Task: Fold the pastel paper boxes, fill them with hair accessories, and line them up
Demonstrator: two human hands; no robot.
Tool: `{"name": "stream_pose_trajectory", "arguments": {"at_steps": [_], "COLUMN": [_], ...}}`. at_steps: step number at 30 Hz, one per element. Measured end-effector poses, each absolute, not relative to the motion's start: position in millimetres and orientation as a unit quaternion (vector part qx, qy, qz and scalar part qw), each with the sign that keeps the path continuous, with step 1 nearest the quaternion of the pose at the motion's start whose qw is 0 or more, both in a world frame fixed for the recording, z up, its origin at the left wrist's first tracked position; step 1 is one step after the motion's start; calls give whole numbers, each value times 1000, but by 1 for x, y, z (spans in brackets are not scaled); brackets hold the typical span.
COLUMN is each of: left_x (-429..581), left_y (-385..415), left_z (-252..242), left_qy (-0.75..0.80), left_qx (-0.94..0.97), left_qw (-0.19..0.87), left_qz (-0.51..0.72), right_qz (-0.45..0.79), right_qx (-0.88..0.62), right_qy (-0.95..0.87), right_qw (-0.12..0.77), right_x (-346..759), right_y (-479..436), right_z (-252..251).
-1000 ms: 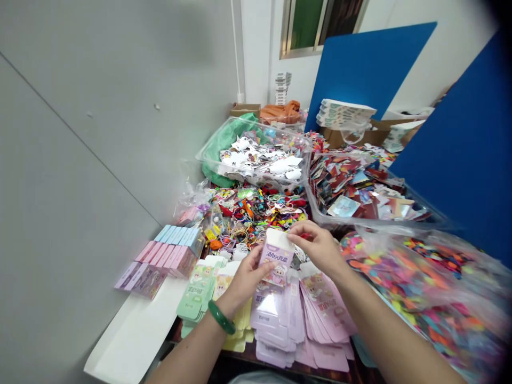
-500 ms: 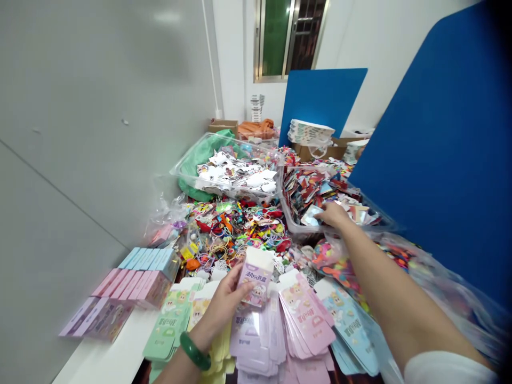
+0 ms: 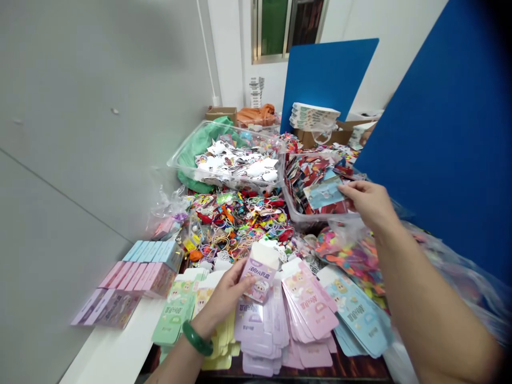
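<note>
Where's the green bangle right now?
In the head view, the green bangle circles the wrist of the left hand near the bottom edge, beside the stack of mint-green cards.

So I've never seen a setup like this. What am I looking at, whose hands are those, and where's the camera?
No machine here: those are a person's own bare hands, filmed by a camera on their head looking forward and down. The left hand holds a lilac cardboard box, flattened, with a green bangle on that wrist. The right hand is at a pale blue card in a clear plastic tub. On the table lie pink flat boxes and a heap of colourful hair ties.
</note>
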State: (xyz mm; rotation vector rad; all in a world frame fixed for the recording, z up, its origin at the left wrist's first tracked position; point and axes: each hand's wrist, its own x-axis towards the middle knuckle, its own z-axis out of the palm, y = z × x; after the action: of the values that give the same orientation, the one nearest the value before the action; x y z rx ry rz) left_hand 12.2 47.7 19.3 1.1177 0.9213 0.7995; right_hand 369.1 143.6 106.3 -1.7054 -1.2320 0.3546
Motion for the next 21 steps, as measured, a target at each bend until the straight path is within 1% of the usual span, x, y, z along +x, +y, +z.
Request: {"name": "stream_pose_trajectory", "arguments": {"at_steps": [3, 4, 7, 13, 16, 18, 21], "left_x": [15, 16, 16, 14, 13, 13, 16], "left_y": [46, 46, 44, 41, 41, 42, 43], "left_z": [23, 25, 26, 26, 25, 24, 23], "left_qy": [399, 394, 391, 391, 396, 394, 385], "left_qx": [502, 505, 508, 529, 533, 531, 527], "left_qw": [674, 674, 677, 666, 664, 666, 677], "left_qz": [367, 368, 361, 351, 343, 345, 339], "right_qz": [292, 314, 321, 319, 325, 344, 404], "right_qx": [-621, -605, -592, -593, -593, -595, -578], "right_qy": [-507, -505, -521, -598, -605, -589, -583], "right_qw": [522, 530, 524, 435, 421, 425, 402], "right_x": [331, 318, 285, 260, 257, 255, 247], "right_y": [110, 98, 69, 50, 49, 49, 46], "right_z": [121, 124, 127, 107, 103, 102, 99]}}
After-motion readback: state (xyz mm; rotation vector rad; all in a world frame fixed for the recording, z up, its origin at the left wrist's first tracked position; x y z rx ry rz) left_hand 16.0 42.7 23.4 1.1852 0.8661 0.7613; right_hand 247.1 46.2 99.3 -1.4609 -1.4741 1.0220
